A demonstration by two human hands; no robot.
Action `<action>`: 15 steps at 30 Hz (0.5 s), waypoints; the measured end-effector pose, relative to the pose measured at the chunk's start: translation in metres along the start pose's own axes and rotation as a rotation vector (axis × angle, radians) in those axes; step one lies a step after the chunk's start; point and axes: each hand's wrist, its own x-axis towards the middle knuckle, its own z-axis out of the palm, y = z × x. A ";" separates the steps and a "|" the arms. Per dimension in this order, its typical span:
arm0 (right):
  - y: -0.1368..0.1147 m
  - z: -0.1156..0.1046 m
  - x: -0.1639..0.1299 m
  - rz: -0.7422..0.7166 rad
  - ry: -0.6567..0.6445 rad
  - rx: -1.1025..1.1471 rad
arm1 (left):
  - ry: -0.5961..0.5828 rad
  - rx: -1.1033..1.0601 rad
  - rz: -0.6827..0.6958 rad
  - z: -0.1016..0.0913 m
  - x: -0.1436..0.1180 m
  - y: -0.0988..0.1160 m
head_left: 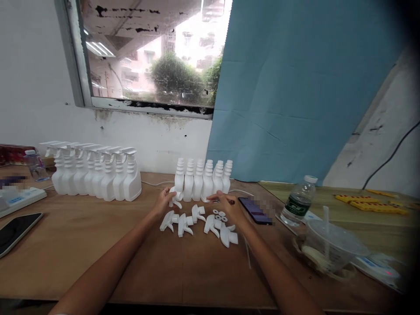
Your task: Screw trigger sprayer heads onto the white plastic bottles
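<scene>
Both forearms reach far: left hand [163, 202] clenches a trigger sprayer head [175, 196], right hand [229, 209], released, could topple capless bottles [203, 180].

A brown wooden table [82, 245] carries a row of white plastic spray bottles with trigger heads [98, 175], a cluster of uncapped white bottles [201, 181], loose white trigger heads [197, 223], a clear water bottle [298, 201], a dark phone [16, 229].
</scene>
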 end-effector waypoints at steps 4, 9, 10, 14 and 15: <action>0.026 -0.013 0.010 0.189 0.021 -0.026 | 0.076 0.223 0.035 -0.018 0.011 -0.008; 0.046 -0.016 0.015 0.247 0.034 -0.051 | 0.138 0.462 0.041 -0.033 0.015 -0.013; 0.048 -0.016 0.015 0.248 0.047 -0.055 | 0.148 0.503 0.035 -0.035 0.015 -0.013; 0.051 -0.018 0.016 0.242 0.073 -0.061 | 0.151 0.626 0.018 -0.038 0.014 -0.015; 0.051 -0.018 0.016 0.240 0.075 -0.061 | 0.142 0.642 0.018 -0.037 0.013 -0.017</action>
